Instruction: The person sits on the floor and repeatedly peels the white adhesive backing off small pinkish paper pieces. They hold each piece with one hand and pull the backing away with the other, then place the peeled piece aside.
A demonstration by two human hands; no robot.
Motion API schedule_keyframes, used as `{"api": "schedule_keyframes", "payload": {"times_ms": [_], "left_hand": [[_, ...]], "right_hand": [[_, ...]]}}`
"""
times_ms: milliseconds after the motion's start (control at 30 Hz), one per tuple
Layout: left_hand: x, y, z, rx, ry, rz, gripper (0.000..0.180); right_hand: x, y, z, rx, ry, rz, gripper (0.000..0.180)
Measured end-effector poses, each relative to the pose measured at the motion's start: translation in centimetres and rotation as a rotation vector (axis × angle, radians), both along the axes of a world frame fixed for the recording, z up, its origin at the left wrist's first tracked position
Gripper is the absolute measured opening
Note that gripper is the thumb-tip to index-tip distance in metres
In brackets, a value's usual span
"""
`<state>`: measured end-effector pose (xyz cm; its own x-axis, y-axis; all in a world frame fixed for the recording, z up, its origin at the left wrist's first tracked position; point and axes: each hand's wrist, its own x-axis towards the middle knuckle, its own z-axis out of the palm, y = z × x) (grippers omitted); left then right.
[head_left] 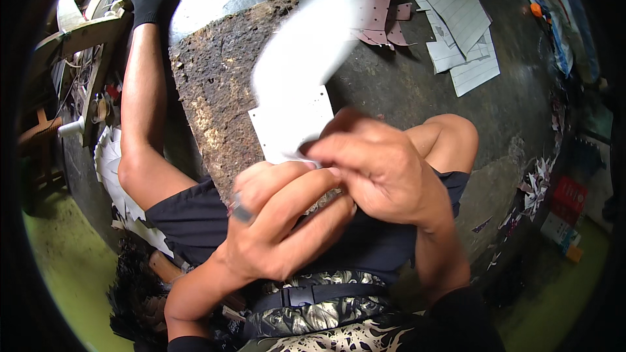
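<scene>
A white sheet piece (293, 120) with small dark dots or holes along its edges rises from between my two hands. My left hand (280, 221), with a ring on one finger, is closed and pinches the sheet's near edge. Close against it, my right hand (381, 169) has its thumb and fingers pressed together at the same edge, slightly blurred by motion. A long white part (310, 45) stretches away beyond the dotted piece, smeared by motion; whether the two are joined I cannot tell. The exact spot between my fingertips is hidden.
Between my legs lies a rough, worn brown slab (225, 78). Pinkish dotted cut pieces (378, 10) and lined paper sheets (466, 19) lie on the dark floor (417, 85) farther off. Wooden gear (81, 36) stands at the left; paper scraps (538, 186) lie at the right.
</scene>
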<state>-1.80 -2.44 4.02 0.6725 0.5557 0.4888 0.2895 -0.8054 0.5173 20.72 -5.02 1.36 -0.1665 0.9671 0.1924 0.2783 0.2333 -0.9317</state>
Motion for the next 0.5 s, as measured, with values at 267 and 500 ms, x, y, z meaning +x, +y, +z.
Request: {"api": "schedule_keyframes", "payload": {"times_ms": [267, 500], "left_hand": [[0.4, 2.9, -0.4, -0.5, 0.405, 0.106, 0.049], [0.3, 3.0, -2.9, -0.147, 0.436, 0.219, 0.035]], "right_hand": [[1.2, 2.3, 0.5, -0.467, -0.177, 0.064, 0.024], [0.7, 0.9, -2.3, -0.524, 0.007, -0.252, 0.019]]}}
